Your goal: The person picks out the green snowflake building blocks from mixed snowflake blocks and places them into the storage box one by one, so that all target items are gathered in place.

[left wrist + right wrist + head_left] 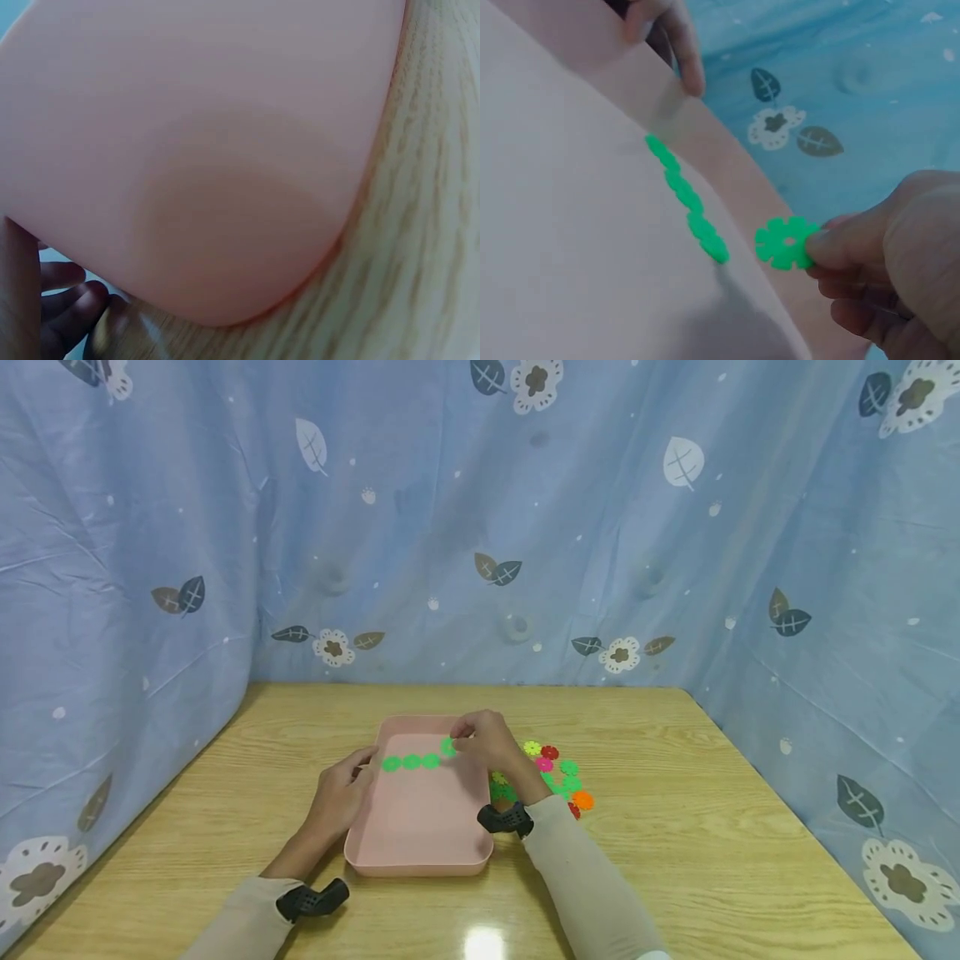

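Note:
A shallow pink tray (420,835) lies on the table. My left hand (341,789) holds its left rim, with fingers on the outer side of the wall (75,300). Over the tray's far right part, my right hand (491,745) pinches a green snowflake disc (782,241) by its edge between thumb and fingers. The disc is notched all round and has a small hole in its centre. Below it, three matching green snowflake discs (684,191) lie in a row on the tray floor, end to end, running from near the left wall.
To the right of the tray is a loose pile of snowflake discs (567,782) in green, yellow, red, pink and orange, partly hidden by my right forearm. The wooden table (675,827) carries everything. A blue patterned curtain (450,527) hangs behind and at both sides.

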A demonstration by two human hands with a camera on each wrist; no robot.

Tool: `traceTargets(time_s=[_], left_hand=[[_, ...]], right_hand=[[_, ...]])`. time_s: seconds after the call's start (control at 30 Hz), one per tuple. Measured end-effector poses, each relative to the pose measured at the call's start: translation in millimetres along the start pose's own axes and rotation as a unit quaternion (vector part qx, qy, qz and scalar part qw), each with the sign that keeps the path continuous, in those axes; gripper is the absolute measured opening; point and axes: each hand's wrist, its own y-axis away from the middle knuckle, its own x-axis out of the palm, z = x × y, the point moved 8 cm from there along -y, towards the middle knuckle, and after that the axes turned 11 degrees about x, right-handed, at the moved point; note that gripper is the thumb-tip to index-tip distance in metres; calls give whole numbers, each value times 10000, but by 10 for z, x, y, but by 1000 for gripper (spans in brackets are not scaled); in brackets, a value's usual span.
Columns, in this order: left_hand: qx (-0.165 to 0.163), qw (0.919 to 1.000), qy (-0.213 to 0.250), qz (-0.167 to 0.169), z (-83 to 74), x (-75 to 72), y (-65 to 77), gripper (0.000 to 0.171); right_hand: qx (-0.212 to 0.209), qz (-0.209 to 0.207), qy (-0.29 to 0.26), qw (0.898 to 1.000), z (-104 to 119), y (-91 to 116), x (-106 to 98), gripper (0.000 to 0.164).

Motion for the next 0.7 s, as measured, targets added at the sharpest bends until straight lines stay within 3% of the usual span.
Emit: traceTargets(time_s=[0.23,0.5,0.7], left_hand=[[75,10000,-9,-5,-4,-5,13,43],[-102,9999,6,46,17,7,27,44],[-57,10000,-5,54,-11,5,10,43]], right_hand=[[-241,-70,566,9981,22,-8,108,6],[-663,-290,1168,9905,75,13,152,9],[-583,-228,1300,9895,68,13,152,9]])
